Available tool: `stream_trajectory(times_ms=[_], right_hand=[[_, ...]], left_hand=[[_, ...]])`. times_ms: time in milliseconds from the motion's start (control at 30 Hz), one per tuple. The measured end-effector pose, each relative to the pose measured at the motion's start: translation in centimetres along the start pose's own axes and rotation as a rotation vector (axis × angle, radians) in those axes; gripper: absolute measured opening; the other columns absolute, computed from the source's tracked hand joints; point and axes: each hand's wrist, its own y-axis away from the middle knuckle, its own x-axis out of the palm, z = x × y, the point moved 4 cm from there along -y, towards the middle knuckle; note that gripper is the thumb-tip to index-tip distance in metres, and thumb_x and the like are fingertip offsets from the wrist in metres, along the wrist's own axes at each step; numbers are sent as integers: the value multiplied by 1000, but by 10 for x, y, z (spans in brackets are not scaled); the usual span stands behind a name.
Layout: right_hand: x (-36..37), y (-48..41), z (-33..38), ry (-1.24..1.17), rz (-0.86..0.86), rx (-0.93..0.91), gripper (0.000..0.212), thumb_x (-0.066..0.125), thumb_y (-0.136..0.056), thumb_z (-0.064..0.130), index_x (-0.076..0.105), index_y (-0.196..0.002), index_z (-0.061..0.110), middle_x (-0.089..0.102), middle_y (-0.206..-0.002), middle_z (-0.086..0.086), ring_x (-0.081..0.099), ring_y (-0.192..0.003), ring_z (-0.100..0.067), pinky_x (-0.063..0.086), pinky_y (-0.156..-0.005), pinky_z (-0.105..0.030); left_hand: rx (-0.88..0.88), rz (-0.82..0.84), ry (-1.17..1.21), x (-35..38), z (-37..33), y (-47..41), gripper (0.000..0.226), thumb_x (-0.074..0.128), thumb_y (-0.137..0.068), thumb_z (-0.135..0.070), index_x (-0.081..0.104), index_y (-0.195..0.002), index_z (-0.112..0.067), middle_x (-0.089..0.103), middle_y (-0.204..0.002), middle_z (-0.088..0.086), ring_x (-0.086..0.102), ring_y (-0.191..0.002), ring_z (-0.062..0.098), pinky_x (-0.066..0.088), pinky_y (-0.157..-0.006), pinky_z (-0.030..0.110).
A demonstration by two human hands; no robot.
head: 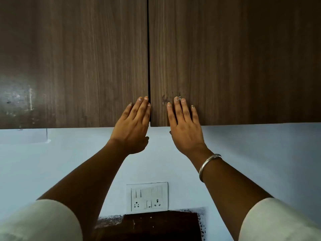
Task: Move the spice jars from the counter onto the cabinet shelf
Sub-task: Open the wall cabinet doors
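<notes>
1. The left hand [132, 124] lies flat on the left door [74, 63], fingers straight and together.
2. The right hand [185, 126] rests flat on the right door [234, 63], fingers slightly spread.
3. Both doors are shut and the jars are out of view, so this is probably the opening step. Next, the fingers need to hook the doors' lower edges.

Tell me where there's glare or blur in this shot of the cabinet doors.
Head view: a hazy glare patch sits low on the left cabinet door; the right cabinet door is evenly dim. Head view: the left hand and right hand look sharp, the pale sleeves in the bottom corners soft.
</notes>
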Motion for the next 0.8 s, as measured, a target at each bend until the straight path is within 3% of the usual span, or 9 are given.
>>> stream_trajectory(times_ms=[233, 433, 533, 667, 800], right_hand=[[8, -4, 3, 5, -73, -91, 92, 63, -81, 19, 0, -148, 15, 12, -155, -20, 9, -142, -40, 13, -112, -53], [9, -5, 4, 17, -94, -88, 95, 66, -80, 23, 1, -148, 15, 16, -154, -19, 13, -142, -39, 16, -112, -53], [6, -5, 4, 42, -78, -115, 101, 69, -77, 31, -3, -148, 17, 14, -155, -17, 12, -142, -38, 18, -111, -54], [-5, -3, 6, 75, -60, -139, 99, 67, -80, 32, -2, -147, 14, 13, -156, -15, 12, -143, -36, 18, -111, -54], [-22, 1, 5, 104, -61, -145, 90, 63, -83, 28, 3, -148, 12, 14, -155, -16, 14, -142, -34, 20, -111, -52]], left_hand=[[-50, -10, 16, 6, -6, -4, 94, 43, -87, -49, -21, -138, -2, -26, -149, 16, -20, -141, 30, -7, -115, 42], [-97, -32, 53, 2, -8, -4, 72, 31, -96, -34, -21, -137, -4, -24, -150, 15, -14, -143, 30, -8, -115, 40], [-99, -27, 79, -2, -8, -5, 67, 31, -98, -22, -20, -138, -4, -15, -155, 16, -13, -144, 29, -7, -114, 39], [-75, 33, 173, -10, -4, -4, 65, 31, -99, -21, -13, -145, -5, -11, -156, 14, -10, -144, 25, -5, -114, 34], [-73, 49, 361, -28, 0, 1, 65, 35, -97, -16, -6, -148, -8, 6, -157, 13, 8, -145, 24, 8, -115, 31]])
